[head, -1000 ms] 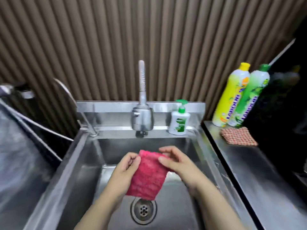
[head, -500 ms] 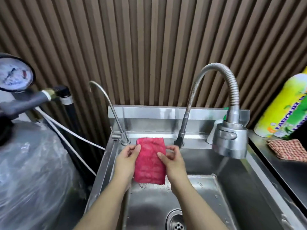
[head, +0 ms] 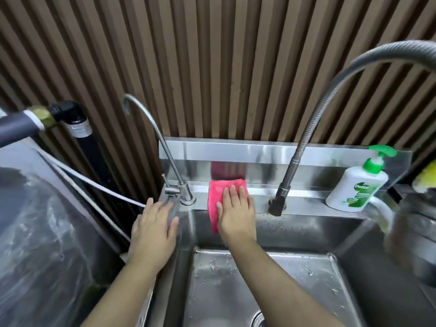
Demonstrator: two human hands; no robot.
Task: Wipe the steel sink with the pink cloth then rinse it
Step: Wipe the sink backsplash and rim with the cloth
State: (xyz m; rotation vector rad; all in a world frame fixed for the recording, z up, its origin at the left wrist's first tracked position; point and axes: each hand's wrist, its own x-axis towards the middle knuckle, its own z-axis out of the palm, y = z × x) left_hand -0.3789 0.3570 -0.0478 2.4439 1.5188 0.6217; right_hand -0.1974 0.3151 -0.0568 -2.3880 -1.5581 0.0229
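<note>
The pink cloth (head: 217, 195) lies draped over the back ledge of the steel sink (head: 306, 204) and hangs down the inner back wall. My right hand (head: 236, 212) lies flat on the cloth, fingers spread, pressing it against the ledge. My left hand (head: 153, 228) rests flat and empty on the sink's left rim, next to the base of the thin tap (head: 186, 197). Water drops lie on the basin floor (head: 259, 284), and the drain shows at the bottom edge.
The flexible main faucet (head: 297, 166) rises from the ledge right of the cloth and arches off to the right. A white soap pump bottle (head: 358, 185) stands at the back right. A plastic-wrapped object (head: 35, 232) and hoses sit to the left.
Both hands held the cloth up over the basin before. Now the cloth is laid on the back ledge under my right hand, and my left hand has let go and moved to the left rim.
</note>
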